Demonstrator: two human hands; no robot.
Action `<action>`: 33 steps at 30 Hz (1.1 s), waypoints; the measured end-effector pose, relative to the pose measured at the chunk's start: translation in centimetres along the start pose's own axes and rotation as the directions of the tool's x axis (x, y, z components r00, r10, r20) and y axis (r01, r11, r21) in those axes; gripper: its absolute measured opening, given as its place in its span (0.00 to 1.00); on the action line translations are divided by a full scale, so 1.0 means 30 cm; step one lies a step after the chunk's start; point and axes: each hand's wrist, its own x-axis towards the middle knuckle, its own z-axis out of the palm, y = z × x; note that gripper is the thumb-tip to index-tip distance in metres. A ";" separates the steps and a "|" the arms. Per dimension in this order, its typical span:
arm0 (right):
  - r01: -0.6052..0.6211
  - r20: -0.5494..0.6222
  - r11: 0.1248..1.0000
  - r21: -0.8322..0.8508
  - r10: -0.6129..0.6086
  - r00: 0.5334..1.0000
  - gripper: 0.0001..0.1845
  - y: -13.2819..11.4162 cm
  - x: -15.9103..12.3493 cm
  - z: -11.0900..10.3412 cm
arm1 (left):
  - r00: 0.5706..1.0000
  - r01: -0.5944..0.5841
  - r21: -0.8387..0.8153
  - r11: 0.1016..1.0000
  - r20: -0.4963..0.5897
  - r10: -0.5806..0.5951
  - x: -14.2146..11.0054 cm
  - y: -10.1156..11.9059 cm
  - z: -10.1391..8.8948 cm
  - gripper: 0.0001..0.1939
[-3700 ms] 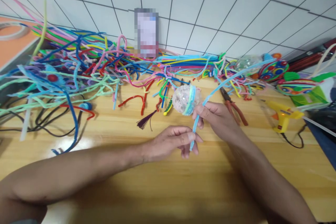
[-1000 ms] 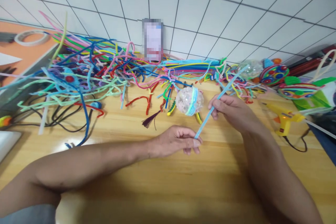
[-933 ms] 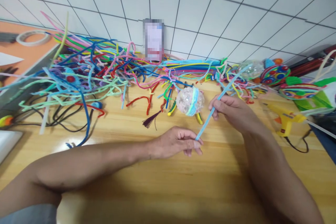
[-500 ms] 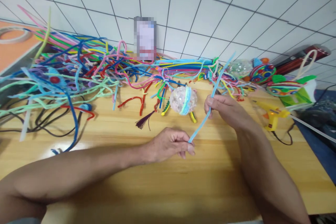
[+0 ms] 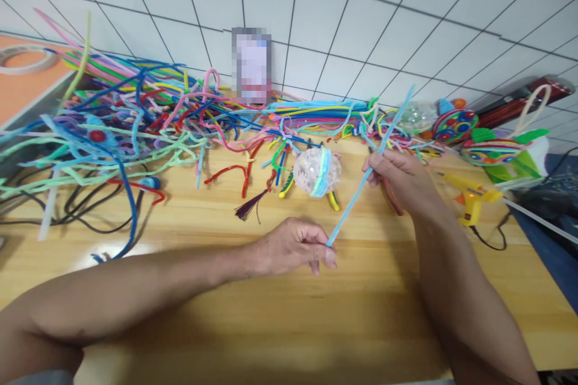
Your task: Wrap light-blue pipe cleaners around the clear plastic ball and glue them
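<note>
A light blue pipe cleaner (image 5: 351, 207) runs slantwise between my hands, its free upper end pointing to the far right. My left hand (image 5: 302, 245) pinches its lower end just above the wooden table. Farther up its length, the fingers of my right hand (image 5: 392, 175) are closed around it. Beyond and between the hands sits a clear ball (image 5: 303, 173) with light blue and green pipe cleaners banded around it. Yellow-handled pliers (image 5: 333, 201) lie partly hidden under the ball. Another tool with reddish-brown handles (image 5: 391, 197) shows beneath my right hand.
Tangled pipe cleaners (image 5: 171, 114) line the back of the wooden table (image 5: 253, 325). A yellow glue gun (image 5: 472, 201) lies at right, near a striped fish-like craft (image 5: 490, 151). A purple tassel (image 5: 251, 204) lies left of the ball. Black cables (image 5: 85, 216) coil at left. A blurred phone-like panel (image 5: 251, 66) stands against the tiled wall.
My right hand has slid up and to the right along the pipe cleaner, which now looks straighter. My left hand has stayed nearly in place, still pinching the lower end.
</note>
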 end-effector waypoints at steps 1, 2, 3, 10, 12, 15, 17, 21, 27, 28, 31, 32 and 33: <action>-0.004 -0.022 0.999 0.039 0.005 1.000 0.25 0.006 0.001 0.002 | 1.000 -0.002 0.018 1.000 0.020 0.002 -0.001 0.001 -0.002 0.27; -0.008 -0.044 0.996 0.088 0.011 0.999 0.24 0.013 0.003 0.005 | 0.999 -0.007 0.046 0.999 0.043 0.005 -0.002 0.002 -0.005 0.26; -0.009 -0.064 0.991 0.135 0.018 0.998 0.23 0.023 0.005 0.007 | 0.998 -0.014 0.081 0.997 0.064 0.009 -0.004 0.003 -0.007 0.24; -0.021 -0.033 0.957 0.289 0.032 0.999 0.21 0.025 -0.002 0.060 | 0.997 -0.047 0.160 0.986 0.064 0.037 -0.022 0.025 -0.006 0.23; -0.054 0.033 0.957 0.286 0.047 0.998 0.23 -0.005 -0.017 0.096 | 0.996 -0.090 0.083 0.992 -0.003 0.091 -0.023 0.030 -0.005 0.29; -0.101 0.151 0.958 0.270 0.061 0.987 0.27 -0.053 -0.044 0.144 | 0.985 -0.135 0.081 0.987 -0.094 0.143 -0.021 0.029 -0.008 0.32; -0.118 0.204 0.959 0.259 0.065 0.977 0.27 -0.075 -0.056 0.160 | 0.982 -0.139 0.125 0.982 -0.108 0.153 -0.019 0.025 -0.011 0.32; -0.081 0.160 0.963 0.259 0.040 0.986 0.26 -0.078 -0.060 0.158 | 0.985 -0.134 0.163 0.977 -0.086 0.150 -0.021 0.020 -0.008 0.33; 0.055 -0.045 0.993 0.108 -0.051 0.998 0.25 -0.052 -0.054 0.170 | 0.985 -0.152 0.164 0.975 -0.056 0.163 -0.028 0.038 0.005 0.33; 0.063 -0.059 0.992 0.109 -0.057 0.997 0.25 -0.055 -0.056 0.174 | 0.987 -0.148 0.172 0.974 -0.041 0.157 -0.029 0.039 0.005 0.32; 0.021 -0.043 0.983 0.181 -0.014 0.999 0.21 -0.072 -0.063 0.174 | 0.981 -0.191 0.332 0.924 0.027 0.193 -0.033 0.032 0.002 0.27; 0.001 -0.032 0.976 0.220 0.007 0.999 0.20 -0.078 -0.065 0.169 | 0.972 -0.231 0.411 0.882 0.063 0.225 -0.036 0.029 0.000 0.26; -0.018 -0.024 0.966 0.258 0.025 0.999 0.18 -0.084 -0.065 0.161 | 0.960 -0.277 0.485 0.830 0.101 0.262 -0.040 0.026 -0.001 0.24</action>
